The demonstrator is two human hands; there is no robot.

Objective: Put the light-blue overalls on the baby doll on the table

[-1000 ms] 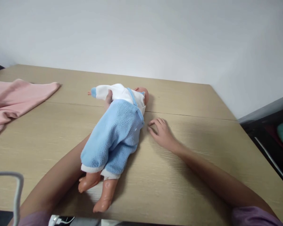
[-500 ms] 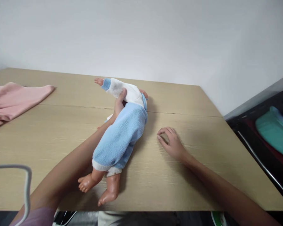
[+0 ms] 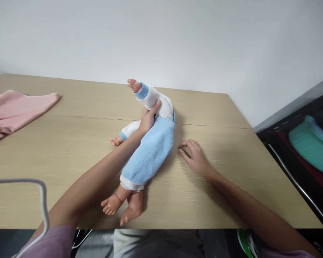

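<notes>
A baby doll [image 3: 152,152] in a fluffy blue and white suit lies turned on its side on the table, its bare feet toward me. Around its upper body, under the raised arm, my left hand [image 3: 149,116] is closed, thumb on the white sleeve. The doll's other arm [image 3: 130,129] sticks out to the left behind my wrist. Its head is hidden from view behind the body. Right of the doll, my right hand [image 3: 195,156] rests on the tabletop, fingers loosely curled, a small gap between thumb and forefinger, nothing seen in it.
Pink cloth [image 3: 18,109] lies on the left of the wooden table [image 3: 83,100]. A white cable [image 3: 43,200] hangs at the lower left. Beyond the right edge stands a dark rack with a teal item [image 3: 309,143]. A pale wall rises behind.
With the doll in it, my left hand has shifted right and the doll has rolled, its upper arm rising and its lower arm coming into view. My right hand has stayed nearly still.
</notes>
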